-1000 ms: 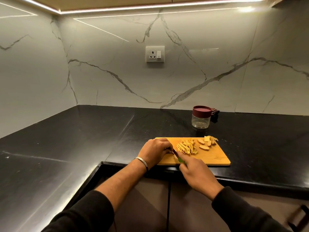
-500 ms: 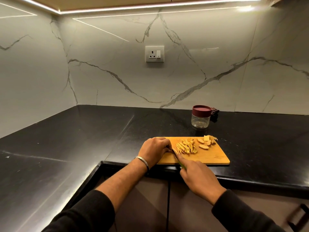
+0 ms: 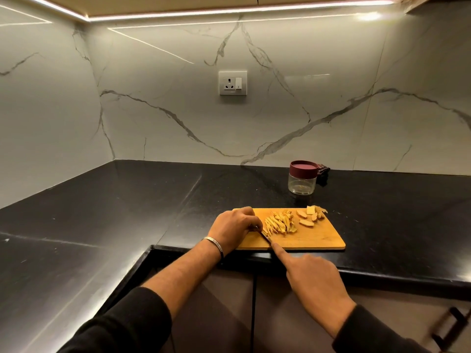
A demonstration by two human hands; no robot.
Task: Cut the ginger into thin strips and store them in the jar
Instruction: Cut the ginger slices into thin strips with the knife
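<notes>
On the wooden cutting board [image 3: 318, 238], the left hand [image 3: 233, 226] curls over ginger at the strip pile's [image 3: 280, 222] nine o'clock. The right hand [image 3: 312, 273] grips the knife [image 3: 266, 238], forefinger along it. Ginger slices [image 3: 307, 219] lie at the pile's three o'clock; the lidded jar [image 3: 302, 177] stands at twelve on the black surface [image 3: 127, 212].

Warm LED strip [image 3: 229, 12] above me lights the marble wall [image 3: 178, 110] brightly, with glare streaks. My black counter [image 3: 102, 212] stays dim. Edges bow; lower right corner blurs.

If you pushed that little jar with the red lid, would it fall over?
Probably not. The jar looks short and wide, so it would likely slide on the shiny black counter. It looks empty, so probably light. If it is glass, it could break.
</notes>
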